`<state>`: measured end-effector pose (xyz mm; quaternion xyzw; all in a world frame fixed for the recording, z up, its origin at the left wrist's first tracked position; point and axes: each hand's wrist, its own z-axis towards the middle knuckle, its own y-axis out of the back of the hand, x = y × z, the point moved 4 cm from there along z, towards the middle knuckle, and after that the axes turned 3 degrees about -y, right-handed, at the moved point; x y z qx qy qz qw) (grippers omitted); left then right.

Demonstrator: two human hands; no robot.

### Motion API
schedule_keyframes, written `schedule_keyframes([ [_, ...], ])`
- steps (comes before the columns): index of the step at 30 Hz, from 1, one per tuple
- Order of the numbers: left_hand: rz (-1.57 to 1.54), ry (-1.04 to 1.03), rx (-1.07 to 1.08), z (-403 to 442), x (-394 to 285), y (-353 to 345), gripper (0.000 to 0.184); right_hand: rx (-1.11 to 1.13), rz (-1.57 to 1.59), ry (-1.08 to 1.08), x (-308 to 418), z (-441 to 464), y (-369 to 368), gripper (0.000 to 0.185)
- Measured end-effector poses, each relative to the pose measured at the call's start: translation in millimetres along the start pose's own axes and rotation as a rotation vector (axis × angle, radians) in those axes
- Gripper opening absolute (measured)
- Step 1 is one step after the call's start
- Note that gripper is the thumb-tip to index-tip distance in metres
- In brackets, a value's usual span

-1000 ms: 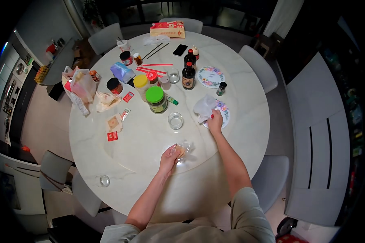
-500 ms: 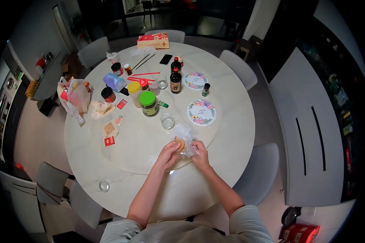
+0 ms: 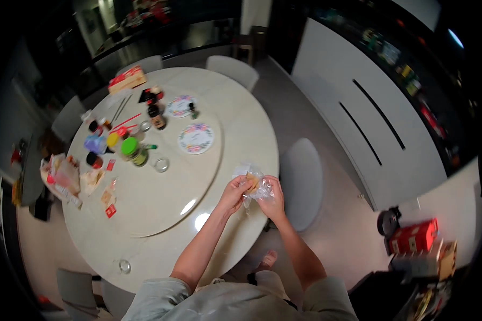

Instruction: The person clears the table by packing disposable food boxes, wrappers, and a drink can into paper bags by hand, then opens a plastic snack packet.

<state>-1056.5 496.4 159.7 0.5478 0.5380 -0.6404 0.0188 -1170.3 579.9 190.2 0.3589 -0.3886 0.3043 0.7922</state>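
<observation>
Between my hands, over the right edge of the round table (image 3: 241,235), is a crumpled clear plastic bag (image 3: 256,174). A tan, flat piece of what looks like food (image 3: 251,185) shows at the bag's left side. My left hand (image 3: 236,192) pinches that piece and the plastic with thumb and fingers. My right hand (image 3: 272,199) is closed on the right side of the bag. What lies deeper in the plastic is hidden by its folds. Nearest to the hands on the turntable is a floral plate (image 3: 196,138).
The turntable carries a green-lidded jar (image 3: 135,152), dark sauce bottles (image 3: 156,116), a drinking glass (image 3: 161,164) and a second floral plate (image 3: 181,106). A white plastic bag (image 3: 60,175) stands at the left edge. A grey chair (image 3: 302,184) is close on the right.
My view has swung to the right, so the table sits further left. Both hands have moved with the bag from over the turntable to the table's right edge.
</observation>
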Motion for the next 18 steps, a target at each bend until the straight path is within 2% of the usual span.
schedule_keyframes([
  [4, 0.05, -0.022, 0.078, 26, 54, -80, 0.008, -0.037, 0.177, -0.044, -36, -20, 97, 0.054],
  [5, 0.065, -0.023, 0.081, 30, 73, -104, 0.008, -0.023, 0.302, -0.087, -48, -27, 120, 0.057],
  [8, 0.121, -0.036, 0.096, 47, 126, -176, 0.008, -0.092, 0.299, -0.129, -63, -43, 201, 0.055],
  [10, 0.288, 0.062, 0.159, 51, 161, -220, 0.011, -0.146, 0.175, -0.124, -78, -55, 257, 0.054],
  [12, 0.201, 0.06, 0.237, 62, 212, -265, 0.018, -0.207, 0.134, -0.191, -89, -73, 310, 0.054],
  [15, 0.228, 0.064, 0.313, 64, 265, -332, 0.033, -0.372, 0.119, -0.272, -103, -104, 383, 0.052],
  [18, 0.353, 0.021, 0.336, 72, 316, -388, 0.052, -0.445, 0.036, -0.34, -123, -129, 445, 0.053],
])
